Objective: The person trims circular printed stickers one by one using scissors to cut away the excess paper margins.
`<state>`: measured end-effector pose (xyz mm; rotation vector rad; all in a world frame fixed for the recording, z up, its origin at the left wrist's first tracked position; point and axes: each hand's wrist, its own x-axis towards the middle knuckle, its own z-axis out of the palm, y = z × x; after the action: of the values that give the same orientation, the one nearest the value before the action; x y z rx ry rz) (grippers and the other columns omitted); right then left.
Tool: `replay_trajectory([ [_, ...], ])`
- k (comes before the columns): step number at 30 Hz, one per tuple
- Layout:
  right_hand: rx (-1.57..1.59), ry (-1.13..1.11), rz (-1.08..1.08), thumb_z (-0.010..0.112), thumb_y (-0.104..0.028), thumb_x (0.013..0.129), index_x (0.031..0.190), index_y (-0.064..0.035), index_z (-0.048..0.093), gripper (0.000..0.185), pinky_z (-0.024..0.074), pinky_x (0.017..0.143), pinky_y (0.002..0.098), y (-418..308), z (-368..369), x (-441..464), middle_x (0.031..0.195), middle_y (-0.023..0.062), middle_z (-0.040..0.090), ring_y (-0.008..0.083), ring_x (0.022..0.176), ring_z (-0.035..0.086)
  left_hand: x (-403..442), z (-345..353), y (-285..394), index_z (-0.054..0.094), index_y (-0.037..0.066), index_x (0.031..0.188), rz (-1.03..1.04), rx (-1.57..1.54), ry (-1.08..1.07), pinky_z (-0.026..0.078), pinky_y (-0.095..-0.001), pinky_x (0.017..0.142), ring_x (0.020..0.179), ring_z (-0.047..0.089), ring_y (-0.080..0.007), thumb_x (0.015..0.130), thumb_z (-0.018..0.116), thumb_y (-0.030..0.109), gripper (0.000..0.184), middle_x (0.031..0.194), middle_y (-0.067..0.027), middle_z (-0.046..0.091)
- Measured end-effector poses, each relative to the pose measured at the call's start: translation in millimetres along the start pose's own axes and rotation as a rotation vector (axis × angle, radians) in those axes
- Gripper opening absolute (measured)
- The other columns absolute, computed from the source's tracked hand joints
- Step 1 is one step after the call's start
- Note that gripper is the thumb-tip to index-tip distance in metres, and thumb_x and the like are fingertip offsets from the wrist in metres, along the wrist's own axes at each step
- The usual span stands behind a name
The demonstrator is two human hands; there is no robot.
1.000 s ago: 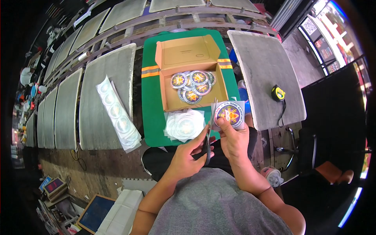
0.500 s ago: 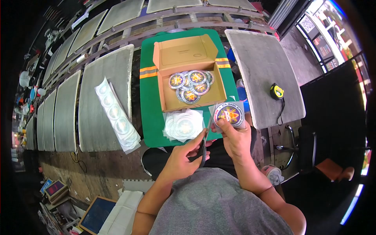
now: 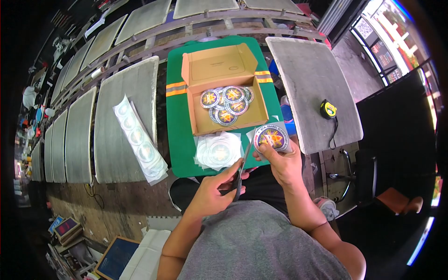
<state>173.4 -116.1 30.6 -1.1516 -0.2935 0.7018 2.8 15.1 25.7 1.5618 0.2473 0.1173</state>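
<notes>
My left hand (image 3: 211, 193) is closed around the handles of black-handled scissors (image 3: 240, 181), whose blades point up along the left edge of a round emblem sticker (image 3: 270, 137). My right hand (image 3: 285, 164) pinches that sticker, thumb on its printed face. Clear backing sticks out around the emblem. Just left of the blades lies a pile of pale square pieces with round prints (image 3: 219, 151). Beyond it stands an open cardboard box (image 3: 198, 122) holding several cut-out round emblem stickers (image 3: 227, 105).
The box and pile rest on a green board (image 3: 179, 149) with orange-grey bands. At left, strips of round prints (image 3: 136, 135) lie on a grey panel (image 3: 112, 161). A yellow-black tape measure (image 3: 328, 109) sits on the right-hand grey panel (image 3: 308, 70).
The sticker has tilted and its upper edge leans back in my right hand. My left hand and the scissors have shifted slightly left, still beside the sticker's left edge.
</notes>
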Motion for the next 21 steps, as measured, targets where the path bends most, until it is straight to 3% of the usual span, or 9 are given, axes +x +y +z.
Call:
replay_trajectory([
  [2, -0.095, -0.023, 0.033, 0.07, -0.002, 0.091, 0.112, 0.0019, 0.066, 0.021, 0.0565, 0.07, 0.0292, -3.1, -1.8, 0.4, 0.097, 0.0091, 0.072, 0.0164, 0.079, 0.07, -2.0, -2.7, 1.8, 0.036, 0.007, 0.155, -0.09, -0.051, -0.031, 0.056, -0.0312, 0.093, 0.113, 0.067, -0.0183, 0.088, 0.063, -0.01, 0.074, 0.128, -0.0143, 0.066],
  [8, -0.255, -0.107, 0.091, 0.072, -0.005, 0.091, 0.11, 0.0023, 0.066, 0.021, 0.0557, 0.07, 0.0262, -9.1, -2.6, -3.9, 0.094, 0.0074, 0.072, 0.0133, 0.079, 0.069, -0.1, -0.5, 5.1, 0.034, 0.005, 0.155, -0.043, -0.087, -0.018, 0.053, -0.0331, 0.098, 0.118, 0.064, -0.0197, 0.087, 0.068, -0.007, 0.077, 0.135, -0.0154, 0.062],
  [14, -0.237, -0.115, 0.104, 0.073, -0.008, 0.092, 0.109, 0.0019, 0.067, 0.021, 0.0554, 0.069, 0.0255, -6.5, -5.4, -4.6, 0.093, 0.0067, 0.072, 0.0129, 0.078, 0.07, 2.3, 2.2, -0.4, 0.035, 0.003, 0.154, 0.039, -0.063, -0.003, 0.052, -0.0343, 0.101, 0.122, 0.063, -0.0224, 0.086, 0.07, -0.006, 0.077, 0.14, -0.0159, 0.058],
  [21, -0.237, -0.127, 0.123, 0.072, -0.006, 0.092, 0.108, 0.0023, 0.067, 0.02, 0.0543, 0.068, 0.025, -7.3, -10.4, -4.5, 0.092, 0.006, 0.071, 0.0112, 0.077, 0.067, -0.4, 0.7, -0.9, 0.036, 0.003, 0.154, -0.049, -0.045, -0.014, 0.053, -0.0334, 0.099, 0.118, 0.065, -0.0209, 0.085, 0.069, -0.008, 0.076, 0.138, -0.014, 0.061],
])
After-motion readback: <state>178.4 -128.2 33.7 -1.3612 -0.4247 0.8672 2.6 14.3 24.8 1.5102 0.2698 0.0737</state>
